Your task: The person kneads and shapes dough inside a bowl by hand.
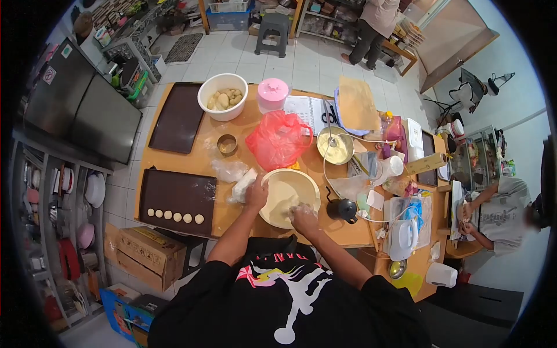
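Observation:
A large cream bowl (313, 188) stands on the table right in front of me, with pale, floury dough (282, 207) in it. My left hand (256, 194) grips the bowl's left rim. Inside the bowl's lower right part, my right hand (304, 220) has its fingers curled and whitened with flour. What lies within those fingers is hidden. Crumpled clear plastic (242, 184) lies beside my left hand. Several round dough balls (177, 216) sit in a row along the front of a dark baking tray (180, 188) to the left.
A white tub of dough pieces (223, 79), a pink-lidded container (272, 93), a red plastic bag (278, 139) and a metal ring (227, 144) stand beyond the bowl. To the right are a mixing bowl (335, 152) and a black pot (341, 209). A seated person (499, 214) works at far right.

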`<state>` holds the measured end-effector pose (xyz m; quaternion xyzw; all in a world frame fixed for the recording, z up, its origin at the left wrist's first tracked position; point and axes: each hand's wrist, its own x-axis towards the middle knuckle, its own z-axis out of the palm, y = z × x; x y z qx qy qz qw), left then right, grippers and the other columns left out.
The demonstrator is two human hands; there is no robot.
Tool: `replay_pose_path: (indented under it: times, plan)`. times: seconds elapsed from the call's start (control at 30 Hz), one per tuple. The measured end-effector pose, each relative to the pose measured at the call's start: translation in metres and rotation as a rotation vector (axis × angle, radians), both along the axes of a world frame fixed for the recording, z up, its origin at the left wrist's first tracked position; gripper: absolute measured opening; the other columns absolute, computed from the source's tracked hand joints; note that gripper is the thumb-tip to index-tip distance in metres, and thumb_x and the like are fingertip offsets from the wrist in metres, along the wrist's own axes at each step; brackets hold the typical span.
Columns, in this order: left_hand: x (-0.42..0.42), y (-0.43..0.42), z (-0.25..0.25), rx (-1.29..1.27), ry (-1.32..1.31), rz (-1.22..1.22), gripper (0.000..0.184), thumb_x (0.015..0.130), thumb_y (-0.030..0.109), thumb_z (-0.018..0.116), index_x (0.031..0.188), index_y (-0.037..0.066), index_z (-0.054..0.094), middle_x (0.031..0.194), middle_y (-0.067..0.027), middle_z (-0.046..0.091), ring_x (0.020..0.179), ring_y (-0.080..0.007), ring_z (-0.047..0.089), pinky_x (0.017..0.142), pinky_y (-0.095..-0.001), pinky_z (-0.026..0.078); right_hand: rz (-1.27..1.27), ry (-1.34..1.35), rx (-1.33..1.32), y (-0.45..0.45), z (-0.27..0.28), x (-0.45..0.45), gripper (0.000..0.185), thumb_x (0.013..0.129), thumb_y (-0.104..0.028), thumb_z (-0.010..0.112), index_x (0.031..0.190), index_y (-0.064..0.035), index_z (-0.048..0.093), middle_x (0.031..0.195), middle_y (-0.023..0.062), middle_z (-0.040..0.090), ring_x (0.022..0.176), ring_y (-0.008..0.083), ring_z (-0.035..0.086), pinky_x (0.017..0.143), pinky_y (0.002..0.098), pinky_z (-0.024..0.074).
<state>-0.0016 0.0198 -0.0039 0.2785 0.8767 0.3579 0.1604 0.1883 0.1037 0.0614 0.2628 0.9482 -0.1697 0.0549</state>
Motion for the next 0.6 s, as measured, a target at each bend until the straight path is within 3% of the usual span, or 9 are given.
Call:
replay_pose_path:
  times: [0.2,0.33,0.53,0.6]
  plan:
    - [0.001,0.0,-0.011,-0.052,0.018,0.005,0.035,0.094,0.031,0.05,0.122,0.01,0.05,0.085,-0.0252,0.065,0.081,-0.0471,0.062,0.071,-0.0565,0.047,0.006,-0.247,-0.114,-0.008,-0.019,-0.01,0.019,0.084,-0.019,0.054,0.088,-0.0017,0.062,0.091,0.0207,0.065,0.092,0.0348,0.064,0.08,0.0479,0.0506]
    - [0.0,0.0,0.002,-0.087,-0.036,-0.001,0.037,0.095,0.031,0.049,0.127,0.011,0.049,0.087,-0.0258,0.065,0.081,-0.0469,0.062,0.072,-0.0563,0.048,0.007,-0.133,-0.066,-0.008,-0.05,-0.028,0.018,0.083,-0.015,0.054,0.089,-0.0002,0.061,0.091,0.0215,0.065,0.088,0.0359,0.065,0.079,0.0472,0.0514]
    - [0.0,0.0,0.007,-0.068,0.019,-0.02,0.032,0.095,0.029,0.048,0.119,0.009,0.049,0.085,-0.0256,0.064,0.083,-0.0478,0.06,0.071,-0.0574,0.045,-0.052,-0.148,-0.128,0.011,-0.099,-0.069,0.021,0.083,-0.016,0.055,0.091,0.0022,0.062,0.09,0.0238,0.065,0.086,0.0391,0.065,0.078,0.047,0.0512]
    - [0.0,0.0,0.009,-0.122,-0.019,-0.031,0.035,0.096,0.03,0.047,0.125,0.011,0.048,0.09,-0.0252,0.065,0.085,-0.0461,0.062,0.074,-0.0557,0.047,-0.145,-0.085,-0.101,0.011,-0.107,-0.077,0.023,0.084,-0.019,0.055,0.09,0.0026,0.062,0.088,0.0247,0.065,0.085,0.0392,0.066,0.079,0.0469,0.0513]
